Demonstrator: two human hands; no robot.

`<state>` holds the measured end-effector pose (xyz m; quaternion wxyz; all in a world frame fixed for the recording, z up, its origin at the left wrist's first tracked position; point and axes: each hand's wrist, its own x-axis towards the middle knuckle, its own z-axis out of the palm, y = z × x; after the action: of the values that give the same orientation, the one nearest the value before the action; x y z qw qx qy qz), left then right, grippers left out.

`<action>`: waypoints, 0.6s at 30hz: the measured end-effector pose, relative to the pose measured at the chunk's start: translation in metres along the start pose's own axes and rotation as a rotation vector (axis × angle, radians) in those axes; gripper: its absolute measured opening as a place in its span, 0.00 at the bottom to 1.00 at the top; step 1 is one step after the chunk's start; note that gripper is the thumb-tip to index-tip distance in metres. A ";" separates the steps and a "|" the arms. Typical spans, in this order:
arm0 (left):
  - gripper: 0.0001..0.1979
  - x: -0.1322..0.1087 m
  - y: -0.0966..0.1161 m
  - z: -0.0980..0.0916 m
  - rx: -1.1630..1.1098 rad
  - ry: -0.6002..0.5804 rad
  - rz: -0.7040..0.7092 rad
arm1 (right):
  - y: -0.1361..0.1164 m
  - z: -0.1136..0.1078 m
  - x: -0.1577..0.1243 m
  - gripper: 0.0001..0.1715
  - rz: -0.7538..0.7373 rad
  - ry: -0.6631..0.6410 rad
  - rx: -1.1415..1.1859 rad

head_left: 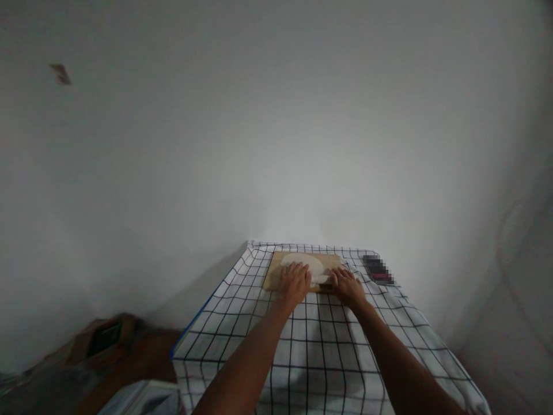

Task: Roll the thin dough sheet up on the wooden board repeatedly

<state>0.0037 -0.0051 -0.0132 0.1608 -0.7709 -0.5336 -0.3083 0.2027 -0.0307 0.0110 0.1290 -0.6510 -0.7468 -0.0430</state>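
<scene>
A flat round sheet of pale dough [309, 261] lies on a wooden board [271, 279] towards the far end of the table. Across the near part of the dough runs a light rolling pin [321, 279], of which only the middle shows between my hands. My left hand [294, 282] rests over its left part, fingers pointing forward and curved down. On its right end lies my right hand [348, 285], with the fingers bent over it. Both palms and the pin's ends are hidden.
A white cloth with black checks [242, 328] covers the table. Right of the board lies a dark, pixelated flat object [378, 270]. A pale wall [276, 127] rises behind the table. Down on the left are a brown box [103, 340] and a whitish item [142, 397].
</scene>
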 end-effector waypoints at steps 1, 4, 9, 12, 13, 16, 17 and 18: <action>0.19 0.003 -0.001 0.001 0.005 -0.009 -0.004 | 0.000 0.001 0.003 0.25 0.010 -0.010 -0.001; 0.19 0.018 -0.005 0.007 0.027 -0.073 -0.027 | 0.004 0.003 0.019 0.23 0.000 -0.040 -0.008; 0.18 0.047 -0.013 0.020 -0.003 -0.127 -0.038 | 0.011 0.008 0.049 0.23 0.003 -0.074 -0.026; 0.18 0.059 -0.018 0.027 -0.011 -0.154 -0.027 | 0.012 0.009 0.064 0.28 0.062 -0.068 -0.028; 0.18 0.064 -0.019 0.030 -0.009 -0.164 -0.020 | 0.012 0.009 0.068 0.29 0.073 -0.069 -0.026; 0.18 0.079 -0.025 0.035 -0.004 -0.212 0.016 | 0.015 0.007 0.083 0.31 0.084 -0.080 -0.018; 0.18 0.085 -0.027 0.037 -0.001 -0.232 0.028 | 0.016 0.006 0.088 0.32 0.084 -0.085 -0.017; 0.18 0.092 -0.028 0.039 0.003 -0.252 0.038 | 0.017 0.006 0.094 0.33 0.083 -0.090 -0.017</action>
<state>0.0114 0.0944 0.0148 0.0992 -0.8134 -0.5353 -0.2051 0.2072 0.0631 0.0269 0.0915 -0.6839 -0.7237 -0.0147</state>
